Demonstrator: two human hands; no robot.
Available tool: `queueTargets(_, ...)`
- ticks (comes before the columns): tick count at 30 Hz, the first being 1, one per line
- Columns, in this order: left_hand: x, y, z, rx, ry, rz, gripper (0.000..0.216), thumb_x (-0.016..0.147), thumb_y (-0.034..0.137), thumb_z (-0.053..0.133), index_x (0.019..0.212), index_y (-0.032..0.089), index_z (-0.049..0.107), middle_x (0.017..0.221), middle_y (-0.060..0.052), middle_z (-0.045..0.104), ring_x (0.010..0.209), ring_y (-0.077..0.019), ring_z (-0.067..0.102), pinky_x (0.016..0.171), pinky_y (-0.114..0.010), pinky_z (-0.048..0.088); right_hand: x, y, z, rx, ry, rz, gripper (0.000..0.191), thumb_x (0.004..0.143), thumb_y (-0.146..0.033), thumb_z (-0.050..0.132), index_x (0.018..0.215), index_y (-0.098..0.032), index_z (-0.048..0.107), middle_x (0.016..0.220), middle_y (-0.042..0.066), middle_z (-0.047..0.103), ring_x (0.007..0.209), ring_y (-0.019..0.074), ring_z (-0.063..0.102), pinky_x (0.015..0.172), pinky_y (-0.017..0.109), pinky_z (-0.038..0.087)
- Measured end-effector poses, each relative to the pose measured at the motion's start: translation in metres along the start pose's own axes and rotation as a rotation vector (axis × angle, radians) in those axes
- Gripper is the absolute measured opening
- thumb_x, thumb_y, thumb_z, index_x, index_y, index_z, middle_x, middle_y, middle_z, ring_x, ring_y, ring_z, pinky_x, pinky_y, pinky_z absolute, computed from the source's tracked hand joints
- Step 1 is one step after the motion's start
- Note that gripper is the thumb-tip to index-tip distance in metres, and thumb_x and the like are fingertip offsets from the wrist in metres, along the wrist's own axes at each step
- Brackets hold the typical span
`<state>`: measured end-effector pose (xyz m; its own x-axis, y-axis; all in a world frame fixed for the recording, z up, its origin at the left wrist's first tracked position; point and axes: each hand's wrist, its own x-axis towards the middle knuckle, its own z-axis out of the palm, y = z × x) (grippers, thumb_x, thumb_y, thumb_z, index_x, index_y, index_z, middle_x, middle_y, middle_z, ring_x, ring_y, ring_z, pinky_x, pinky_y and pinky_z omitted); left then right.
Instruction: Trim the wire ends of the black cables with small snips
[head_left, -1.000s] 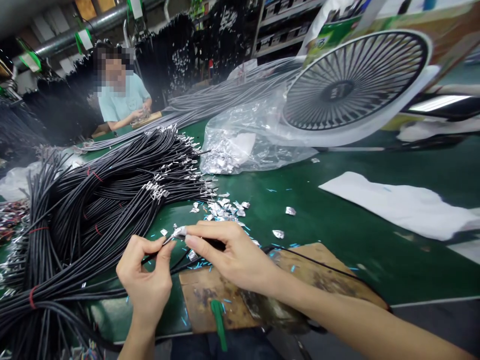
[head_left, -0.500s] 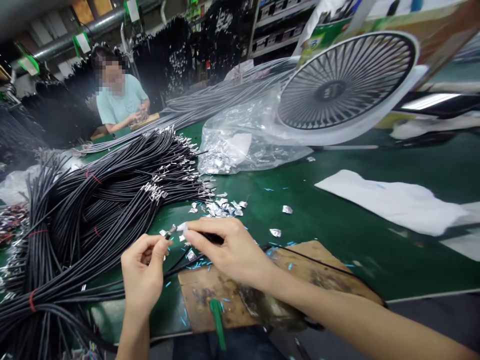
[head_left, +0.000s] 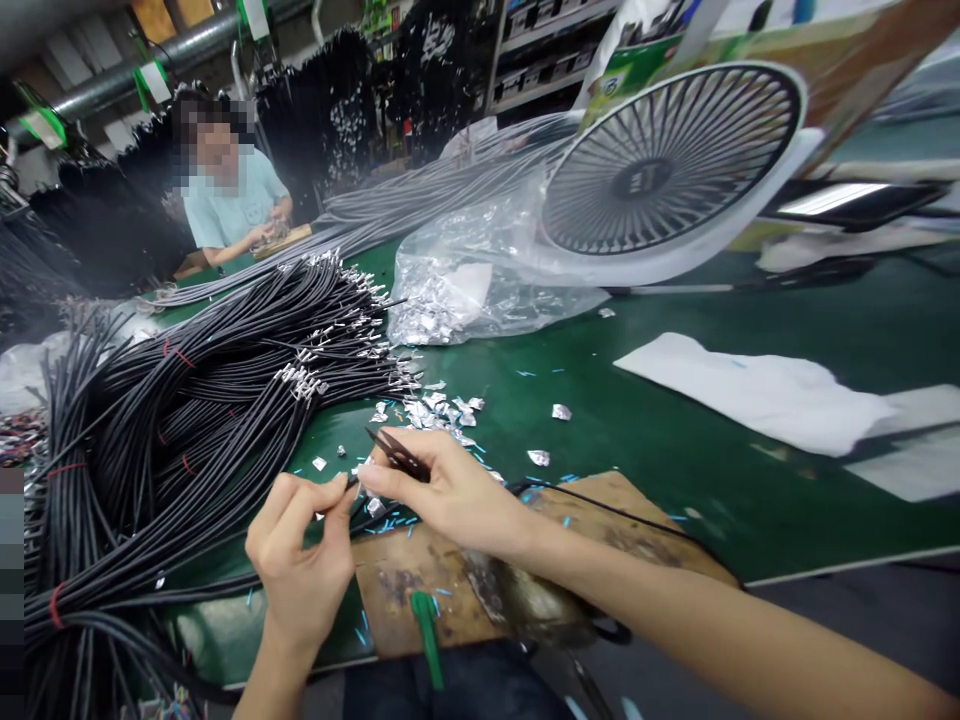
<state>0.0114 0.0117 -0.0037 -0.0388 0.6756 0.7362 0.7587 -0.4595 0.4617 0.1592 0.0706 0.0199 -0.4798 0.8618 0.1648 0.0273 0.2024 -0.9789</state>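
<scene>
My left hand [head_left: 306,555] is closed in a pinch on the end of a black cable [head_left: 351,483]. My right hand [head_left: 457,495] holds black tweezers [head_left: 403,456], their points sticking out up and to the left above its fingers. Its thumb and forefinger meet right at the cable end, touching or nearly touching it; the fingertips hide what lies between them. Crumpled silver foil scraps [head_left: 439,410] and small blue offcuts [head_left: 397,525] lie scattered just beyond and beneath the hands.
Bundled black cables [head_left: 247,370] with stripped ends fill the left. A clear bag [head_left: 495,290] of foil scraps and a fan [head_left: 667,170] stand behind. White paper [head_left: 757,390] lies right, a stained wooden board [head_left: 405,590] with a green-handled tool [head_left: 426,630] in front. Another person [head_left: 236,200] sits across.
The white and silver piece at the cable end no longer shows. My right fingers have closed in on the cable end, and the tweezers' points are now visible. The view shifted slightly.
</scene>
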Motion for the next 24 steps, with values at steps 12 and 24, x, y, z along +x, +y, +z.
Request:
queueTargets(12,0.009,0.001,-0.006,0.010,-0.116,-0.152,0.008,0.078,0.014,0.060,0.077,0.021,0.065,0.064,0.004,0.052,0.054,-0.0077,0.049,0.048,-0.020,0.037,0.000,0.005,-0.001,-0.125,0.010,-0.288,0.028,0.074,-0.013,0.045,0.049,-0.017,0.033,0.052,-0.005,0.033,0.051,0.0071,0.032,0.049,0.022,0.024)
queueTargets(24,0.012,0.002,-0.011,-0.171,-0.127,-0.160,0.008,0.077,0.013,0.063,0.075,0.021,0.066,0.067,0.002,0.059,0.060,-0.0095,0.054,0.051,-0.020,0.041,0.008,0.008,-0.002,-0.007,0.186,-0.104,0.032,0.081,-0.031,0.046,0.053,-0.016,0.048,0.050,-0.004,0.040,0.048,0.0078,0.035,0.049,0.022,0.028)
